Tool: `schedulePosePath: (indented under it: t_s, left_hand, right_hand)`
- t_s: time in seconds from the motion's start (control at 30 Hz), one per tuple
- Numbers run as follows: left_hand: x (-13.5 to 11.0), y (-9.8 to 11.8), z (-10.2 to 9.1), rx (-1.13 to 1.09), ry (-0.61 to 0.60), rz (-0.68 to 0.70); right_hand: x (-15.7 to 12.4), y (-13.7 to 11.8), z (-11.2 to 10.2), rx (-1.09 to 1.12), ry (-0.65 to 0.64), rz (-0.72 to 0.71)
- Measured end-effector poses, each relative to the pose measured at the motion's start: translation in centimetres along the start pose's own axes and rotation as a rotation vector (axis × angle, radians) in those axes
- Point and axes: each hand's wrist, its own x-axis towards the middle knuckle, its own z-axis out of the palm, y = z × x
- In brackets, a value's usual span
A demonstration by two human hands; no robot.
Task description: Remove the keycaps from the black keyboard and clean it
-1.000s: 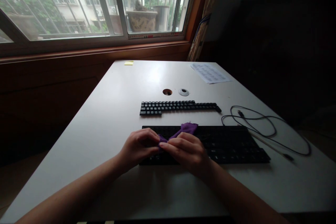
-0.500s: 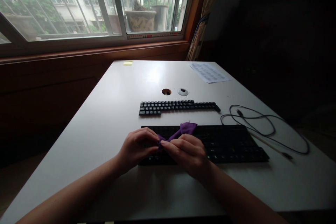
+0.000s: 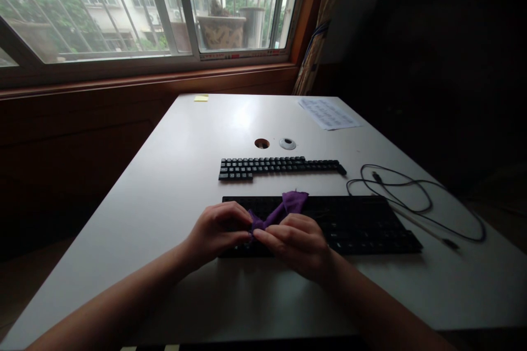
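Over the left part of a black keyboard [image 3: 362, 225], my left hand [image 3: 216, 230] pinches one end of a purple cloth [image 3: 294, 202] between thumb and fingers. My right hand [image 3: 298, 244] is closed on the same cloth close by, its thumb tip nearly meeting the left fingertips. From there the cloth's loose end spreads up and away over the keyboard. Whether something small sits inside the fold is hidden by my fingers. The keyboard's upper area looks dark and bare of keycaps, while some keys show along its near edge.
Loose black keycaps [image 3: 267, 167] stand in rows beyond the keyboard. A black cable [image 3: 424, 197] loops at the right, near a thin stick-like tool with a dark end [image 3: 449, 243]. Farther back are a round hole [image 3: 262, 143], its grey cover [image 3: 287, 143], printed sheets [image 3: 329, 114] and yellow sticky notes [image 3: 201, 98].
The cloth has shifted slightly between my fingertips, and more of its purple fold shows near my thumbs. Both hands stay in nearly the same place.
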Motion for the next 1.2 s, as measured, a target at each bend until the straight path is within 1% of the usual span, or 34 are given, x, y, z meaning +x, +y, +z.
schedulePosePath:
  t_s: [0.13, 0.23, 0.43, 0.7, 1.03, 1.2]
  left_hand:
    - [0.08, 0.26, -0.06, 0.066, 0.009, 0.054]
    - [0.07, 0.31, -0.16, 0.125, 0.027, 0.098]
    - [-0.01, 0.05, -0.21, 0.155, 0.049, 0.12]
    - [0.27, 0.16, -0.12, 0.199, 0.044, 0.165]
    - [0.22, 0.29, 0.04, 0.218, 0.036, 0.159]
    - [0.19, 0.25, -0.03, 0.179, 0.037, 0.139]
  right_hand:
    - [-0.03, 0.21, 0.27, -0.02, -0.035, -0.002]
    - [0.12, 0.17, 0.47, -0.04, -0.017, 0.014]
    - [0.41, 0.03, 0.51, -0.058, -0.002, 0.045]
    - [0.51, 0.09, 0.55, 0.006, 0.03, 0.066]
    - [0.72, 0.01, -0.06, 0.069, 0.009, 0.068]
    - [0.65, -0.07, -0.16, 0.065, -0.003, 0.055]
